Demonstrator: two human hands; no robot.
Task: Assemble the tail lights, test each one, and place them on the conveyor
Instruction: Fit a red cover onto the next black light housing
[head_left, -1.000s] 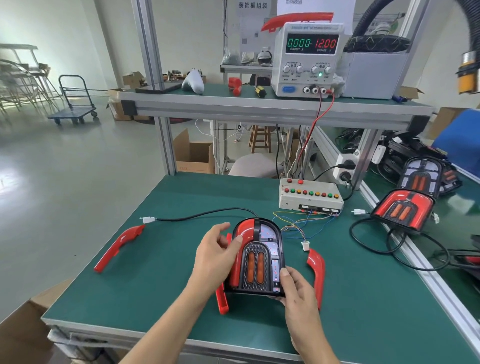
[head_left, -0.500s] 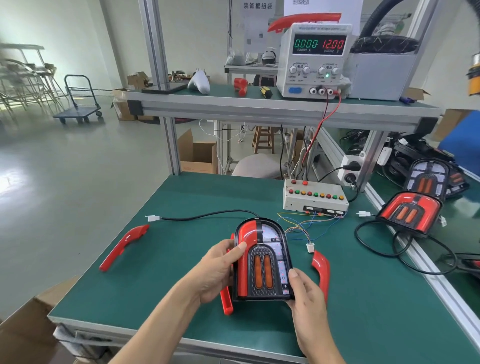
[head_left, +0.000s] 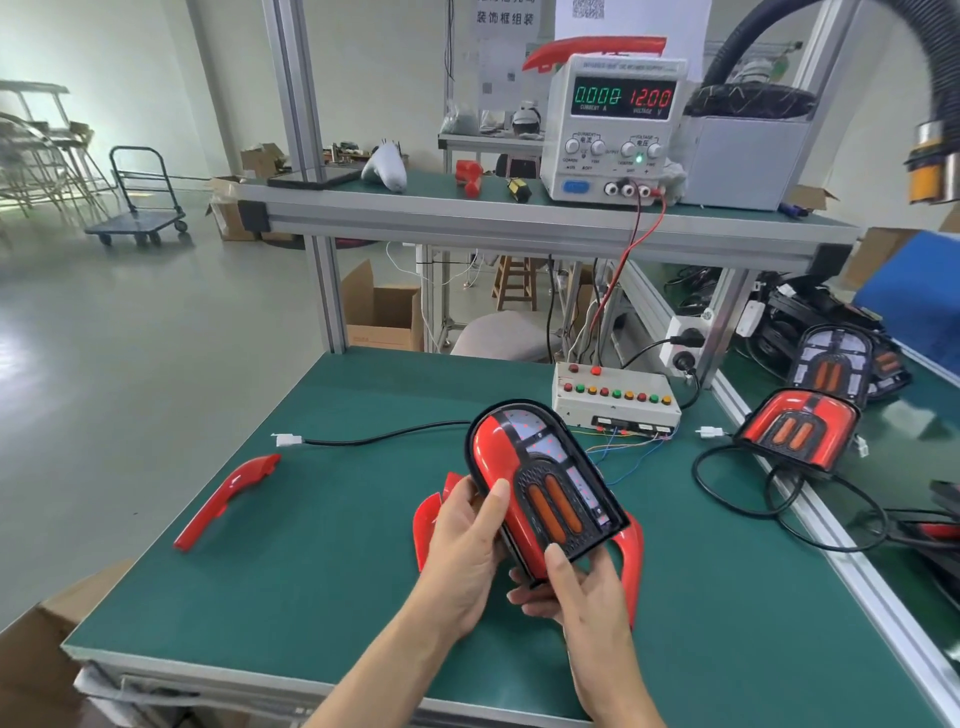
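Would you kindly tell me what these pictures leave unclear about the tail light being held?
Head view only:
- Back of the tail light: faces away from the camera.
- Its lower edge: covered by the left hand and right hand.
- Red trim pieces beneath it: mostly hidden by light and hands.
- Its cable: the join is hidden behind the light.

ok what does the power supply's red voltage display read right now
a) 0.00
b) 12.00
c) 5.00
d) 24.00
b, the red digits on the power supply read 12.00 above the voltage label, while the green current digits beside them read 0.000.
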